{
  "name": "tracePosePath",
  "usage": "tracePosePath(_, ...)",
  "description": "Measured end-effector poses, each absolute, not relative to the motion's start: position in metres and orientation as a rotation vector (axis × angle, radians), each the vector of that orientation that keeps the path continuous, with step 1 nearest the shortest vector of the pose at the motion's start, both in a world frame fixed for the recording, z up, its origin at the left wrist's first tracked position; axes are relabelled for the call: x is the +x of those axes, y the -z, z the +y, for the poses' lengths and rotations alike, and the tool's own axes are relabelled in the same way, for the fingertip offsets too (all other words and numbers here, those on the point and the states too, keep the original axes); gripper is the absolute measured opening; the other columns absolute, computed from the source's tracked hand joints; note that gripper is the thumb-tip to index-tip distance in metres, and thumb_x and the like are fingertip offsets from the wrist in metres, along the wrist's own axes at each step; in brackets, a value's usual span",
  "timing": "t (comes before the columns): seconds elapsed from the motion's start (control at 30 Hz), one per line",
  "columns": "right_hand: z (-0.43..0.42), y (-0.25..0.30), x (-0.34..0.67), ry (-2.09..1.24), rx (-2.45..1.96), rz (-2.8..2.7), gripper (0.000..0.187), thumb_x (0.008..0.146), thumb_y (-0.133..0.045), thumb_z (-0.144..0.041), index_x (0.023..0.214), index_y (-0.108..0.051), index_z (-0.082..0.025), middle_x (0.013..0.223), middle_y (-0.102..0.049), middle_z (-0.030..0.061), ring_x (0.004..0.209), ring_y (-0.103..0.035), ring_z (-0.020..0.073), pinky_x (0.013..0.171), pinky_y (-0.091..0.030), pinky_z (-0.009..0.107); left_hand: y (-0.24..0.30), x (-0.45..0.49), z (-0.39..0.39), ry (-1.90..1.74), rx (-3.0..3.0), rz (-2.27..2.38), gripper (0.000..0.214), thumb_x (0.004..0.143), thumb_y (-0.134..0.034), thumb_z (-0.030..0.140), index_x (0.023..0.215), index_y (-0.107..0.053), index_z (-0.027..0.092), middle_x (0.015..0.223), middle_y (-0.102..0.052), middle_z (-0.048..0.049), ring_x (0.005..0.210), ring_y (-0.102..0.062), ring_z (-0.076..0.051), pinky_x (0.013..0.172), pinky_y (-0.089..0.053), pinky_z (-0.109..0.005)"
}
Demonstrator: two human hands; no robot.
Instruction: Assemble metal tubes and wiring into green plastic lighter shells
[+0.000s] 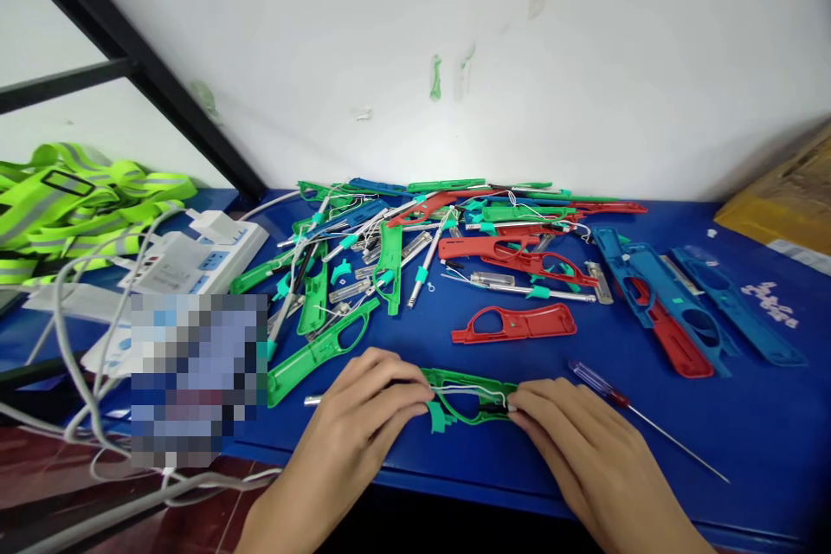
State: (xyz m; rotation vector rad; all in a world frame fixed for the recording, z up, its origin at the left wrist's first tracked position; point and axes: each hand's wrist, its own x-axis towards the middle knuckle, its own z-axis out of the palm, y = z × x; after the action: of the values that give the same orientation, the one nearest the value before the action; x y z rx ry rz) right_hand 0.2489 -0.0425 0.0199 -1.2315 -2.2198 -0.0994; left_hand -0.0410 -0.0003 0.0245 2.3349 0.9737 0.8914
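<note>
A green plastic handle shell (468, 396) with a white wire and a teal trigger piece lies near the front edge of the blue table (415, 441). My left hand (363, 415) rests on its left end, fingers curled over it, where a thin metal rod sticks out to the left. My right hand (571, 428) pinches the shell's right end with its fingertips, at a small black part. A screwdriver (642, 420) with a clear red handle lies just right of my right hand.
A heap of green, red and blue handle shells (454, 242) with rods and wires fills the table's middle. A loose red shell (516, 322) lies ahead of my hands. Blue shells (675, 303) are at right, a white power strip (195, 255) and cables at left, neon vests (71, 199) beyond.
</note>
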Motion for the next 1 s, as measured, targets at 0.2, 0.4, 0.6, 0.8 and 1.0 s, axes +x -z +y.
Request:
tracePosePath(0.2, -0.043, -0.017, 0.251, 0.125, -1.220, -2.240, 0.033, 0.121, -0.039, -0.029, 0.119, -0.072, -0.025, 0.109, -0.085, 0.0012, 0.094, -0.081, 0.0168, 0.087, -0.059, 0.033, -0.014, -0.048, 0.000, -0.838, 2.352, 1.100, 0.025, 0.111, -0.065, 0.017, 0.132, -0.072, 0.027, 0.121, -0.072, -0.0056, 0.107, -0.072, -0.019, 0.093, -0.057, -0.031)
tracePosePath(0.4, -0.043, -0.015, 0.252, 0.047, -1.222, -2.254, 0.031, 0.118, -0.042, -0.020, 0.120, -0.072, -0.025, 0.111, -0.084, 0.0033, 0.092, -0.081, 0.0182, 0.081, -0.063, 0.033, -0.018, -0.052, 0.004, -0.918, 2.355, 1.111, 0.017, 0.111, -0.065, 0.019, 0.122, -0.076, 0.027, 0.114, -0.073, -0.0044, 0.101, -0.071, -0.018, 0.088, -0.057, -0.029)
tracePosePath(0.6, -0.043, -0.014, 0.254, 0.053, -1.218, -2.252, 0.035, 0.110, -0.044, -0.009, 0.122, -0.071, -0.026, 0.111, -0.084, 0.0037, 0.093, -0.082, 0.0196, 0.079, -0.065, 0.032, -0.018, -0.040, 0.020, -0.996, 2.377, 1.126, 0.008, 0.109, -0.070, 0.027, 0.110, -0.078, 0.025, 0.103, -0.076, -0.0036, 0.093, -0.071, -0.019, 0.084, -0.056, -0.031)
tracePosePath(0.8, -0.043, -0.009, 0.256, 0.111, -1.233, -2.253, 0.034, 0.114, -0.041, -0.013, 0.122, -0.071, -0.026, 0.110, -0.084, 0.0019, 0.094, -0.082, 0.0189, 0.082, -0.063, 0.034, -0.017, -0.050, 0.022, -0.830, 2.339, 1.077, 0.023, 0.114, -0.061, 0.028, 0.131, -0.077, 0.029, 0.119, -0.074, -0.0041, 0.106, -0.072, -0.019, 0.102, -0.053, -0.034)
tracePosePath(1.0, -0.044, -0.008, 0.256, 0.118, -1.227, -2.256, 0.034, 0.116, -0.040, -0.015, 0.122, -0.072, -0.025, 0.110, -0.084, 0.0019, 0.095, -0.081, 0.0183, 0.084, -0.061, 0.034, -0.018, -0.054, 0.019, -0.814, 2.356, 1.076, 0.035, 0.114, -0.059, 0.020, 0.141, -0.075, 0.036, 0.119, -0.075, -0.0041, 0.105, -0.071, -0.019, 0.102, -0.052, -0.036)
